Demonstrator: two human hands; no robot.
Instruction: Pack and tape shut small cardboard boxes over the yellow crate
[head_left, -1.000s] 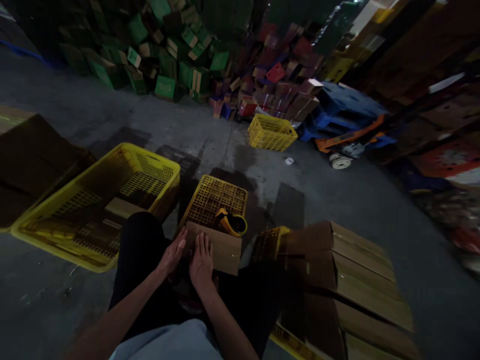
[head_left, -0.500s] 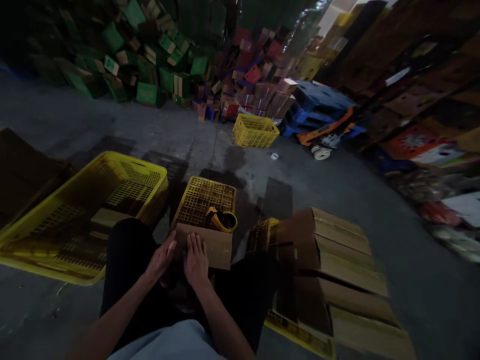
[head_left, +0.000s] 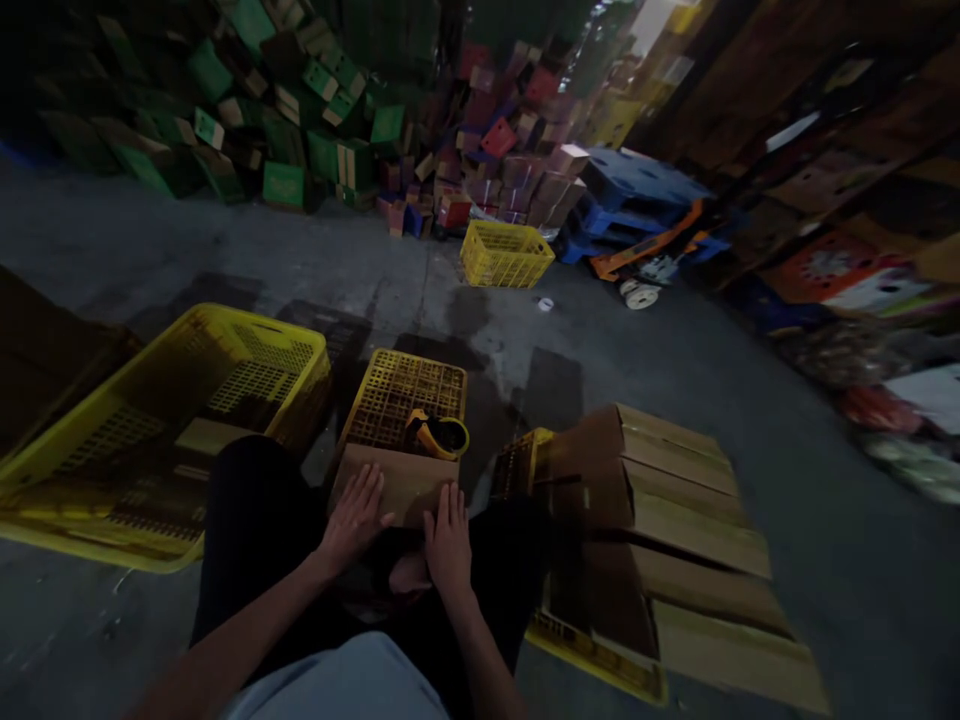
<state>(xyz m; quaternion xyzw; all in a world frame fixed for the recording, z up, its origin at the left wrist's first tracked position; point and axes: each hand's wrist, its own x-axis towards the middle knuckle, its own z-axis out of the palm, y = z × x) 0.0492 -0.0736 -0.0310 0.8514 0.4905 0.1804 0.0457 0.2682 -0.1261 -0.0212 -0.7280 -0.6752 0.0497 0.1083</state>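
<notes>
A brown cardboard box (head_left: 412, 487) lies before me on the near end of an upturned yellow crate (head_left: 409, 385). My left hand (head_left: 358, 508) rests flat on the left part of its top, fingers stretched out. On the right end of the box lies my right hand (head_left: 450, 535), also with straight fingers. Neither hand grips anything. Just beyond the box, a yellow and black tape dispenser (head_left: 439, 434) sits on the crate. The underside of the box is hidden from me.
Left of my knees stands a large yellow crate (head_left: 296, 350) with a piece of cardboard inside. Several cardboard boxes (head_left: 705, 530) lie in a row on a crate to the right. Farther off are another yellow crate (head_left: 506, 258), blue pallets (head_left: 637, 185) and an orange pallet jack (head_left: 649, 250).
My right hand has slid from the middle of the box to its right end. The left hand has moved from the left edge onto the top.
</notes>
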